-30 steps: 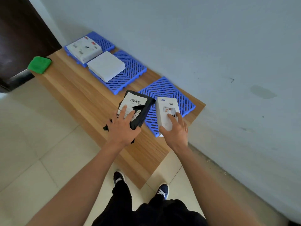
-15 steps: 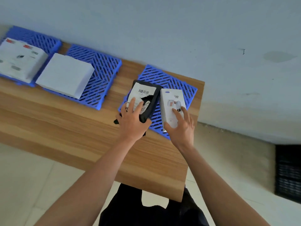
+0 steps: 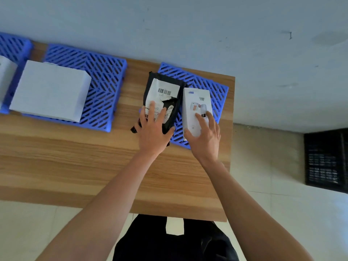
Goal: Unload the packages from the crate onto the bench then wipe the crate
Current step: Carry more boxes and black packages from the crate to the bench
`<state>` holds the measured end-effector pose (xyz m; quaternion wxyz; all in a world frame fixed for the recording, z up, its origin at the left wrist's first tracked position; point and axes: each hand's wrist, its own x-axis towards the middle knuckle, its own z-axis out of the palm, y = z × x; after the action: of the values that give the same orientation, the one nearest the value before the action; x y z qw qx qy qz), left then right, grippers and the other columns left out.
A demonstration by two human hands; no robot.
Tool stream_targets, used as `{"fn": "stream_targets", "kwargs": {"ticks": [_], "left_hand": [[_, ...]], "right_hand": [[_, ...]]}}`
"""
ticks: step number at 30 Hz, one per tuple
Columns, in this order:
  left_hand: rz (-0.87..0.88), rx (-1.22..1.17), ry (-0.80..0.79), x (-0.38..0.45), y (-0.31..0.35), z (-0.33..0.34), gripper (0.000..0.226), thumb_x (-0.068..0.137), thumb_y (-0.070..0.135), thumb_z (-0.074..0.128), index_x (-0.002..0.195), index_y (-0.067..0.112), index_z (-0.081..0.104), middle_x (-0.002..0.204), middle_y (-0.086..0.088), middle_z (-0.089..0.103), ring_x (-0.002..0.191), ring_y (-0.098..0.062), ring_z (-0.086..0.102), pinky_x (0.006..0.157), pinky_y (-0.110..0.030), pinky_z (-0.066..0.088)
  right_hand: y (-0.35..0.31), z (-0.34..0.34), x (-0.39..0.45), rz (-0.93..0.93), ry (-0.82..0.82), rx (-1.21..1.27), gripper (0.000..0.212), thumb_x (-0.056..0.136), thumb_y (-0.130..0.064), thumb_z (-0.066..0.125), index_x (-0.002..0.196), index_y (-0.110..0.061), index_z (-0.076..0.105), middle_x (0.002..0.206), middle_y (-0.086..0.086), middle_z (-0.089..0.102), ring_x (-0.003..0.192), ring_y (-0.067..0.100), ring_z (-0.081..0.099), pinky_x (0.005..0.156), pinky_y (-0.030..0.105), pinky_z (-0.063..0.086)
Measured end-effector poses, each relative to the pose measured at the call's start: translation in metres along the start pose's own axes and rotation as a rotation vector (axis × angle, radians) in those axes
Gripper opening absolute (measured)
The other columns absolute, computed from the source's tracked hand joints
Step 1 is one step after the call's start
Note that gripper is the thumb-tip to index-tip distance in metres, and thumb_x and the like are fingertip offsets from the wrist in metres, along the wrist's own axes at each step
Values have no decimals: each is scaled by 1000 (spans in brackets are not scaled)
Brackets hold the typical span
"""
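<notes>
Black poly mailer (image 3: pixel 163 102), white barcode label, torn: centre frame, lying partly on a blue slatted panel (image 3: pixel 211 91) on the wooden bench (image 3: pixel 75 157), under my left hand (image 3: pixel 153 132). White product box (image 3: pixel 196 108): just right of it, flat on the panel, gripped by my right hand (image 3: pixel 206 137). Black crate (image 3: pixel 325 161): right edge, on the floor.
</notes>
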<state>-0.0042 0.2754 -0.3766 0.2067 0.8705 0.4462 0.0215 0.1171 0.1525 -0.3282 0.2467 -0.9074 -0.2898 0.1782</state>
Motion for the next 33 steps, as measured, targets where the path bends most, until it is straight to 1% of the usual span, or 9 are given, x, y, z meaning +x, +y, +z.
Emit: {"fn": "stream_targets", "kwargs": {"ticks": [3, 6, 8, 11, 19, 23, 26, 30, 33], "left_hand": [[-9, -144, 38, -1, -11, -5, 89, 91, 70, 51, 162, 40, 5, 171, 1, -6, 156, -34, 6, 118, -61, 20], [-134, -258, 54, -1, -23, -10, 96, 90, 70, 53, 160, 42, -6, 171, -4, 3, 156, -32, 9, 120, -61, 20], [-157, -265, -28, -1, -27, -10, 95, 90, 71, 52, 159, 45, -8, 170, -3, 7, 155, -31, 15, 119, -61, 25], [-148, -253, -109, -1, -28, -9, 92, 90, 73, 49, 158, 48, -8, 171, 0, 4, 154, -31, 19, 117, -61, 30], [-157, -198, -150, 0, -27, -8, 90, 90, 75, 46, 158, 46, -7, 170, -9, 8, 152, -36, 24, 116, -57, 30], [-172, -167, -162, -5, -19, -8, 90, 90, 76, 43, 158, 44, -8, 168, -15, 14, 144, -39, 38, 112, -58, 35], [-180, -118, -159, -16, -9, -5, 89, 91, 77, 38, 158, 42, -10, 167, -16, 15, 134, -40, 49, 110, -61, 35], [-200, -124, -196, -19, -3, -5, 89, 93, 76, 37, 158, 41, -13, 168, -16, 10, 138, -40, 44, 110, -61, 32], [-209, -139, -201, -17, -3, -11, 85, 95, 71, 39, 160, 39, -5, 169, -13, 5, 147, -39, 31, 114, -64, 26]], "right_hand": [[-1, 2, -1, 4, -6, -14, 67, 87, -41, 71, 148, -29, 48, 162, 0, 29, 144, 27, 28, 113, 50, 31], [-2, 3, -2, -4, 7, -35, 66, 87, -40, 72, 147, -28, 49, 161, 1, 30, 143, 28, 30, 111, 50, 32], [-3, 5, -5, 5, 13, -40, 65, 87, -40, 72, 146, -28, 49, 160, 0, 30, 142, 28, 31, 110, 49, 32], [-5, 7, -8, 7, 20, -38, 64, 86, -39, 72, 146, -27, 50, 160, 0, 31, 141, 28, 32, 110, 49, 33], [-7, 7, -14, 1, 76, -35, 64, 85, -36, 74, 144, -26, 53, 159, 2, 33, 140, 29, 33, 108, 48, 34], [-8, 8, -21, 11, 99, -23, 63, 85, -37, 74, 143, -26, 54, 159, 1, 34, 139, 29, 34, 107, 47, 34], [-6, 5, -27, 3, 123, -16, 61, 85, -37, 74, 142, -25, 55, 158, 2, 35, 137, 29, 35, 107, 47, 33], [-2, -3, -33, -29, 156, -30, 61, 84, -36, 75, 141, -24, 56, 157, 3, 37, 136, 29, 35, 105, 47, 35], [0, -8, -36, -56, 162, -29, 62, 82, -36, 75, 140, -25, 56, 157, 3, 37, 136, 28, 35, 105, 47, 35]]}}
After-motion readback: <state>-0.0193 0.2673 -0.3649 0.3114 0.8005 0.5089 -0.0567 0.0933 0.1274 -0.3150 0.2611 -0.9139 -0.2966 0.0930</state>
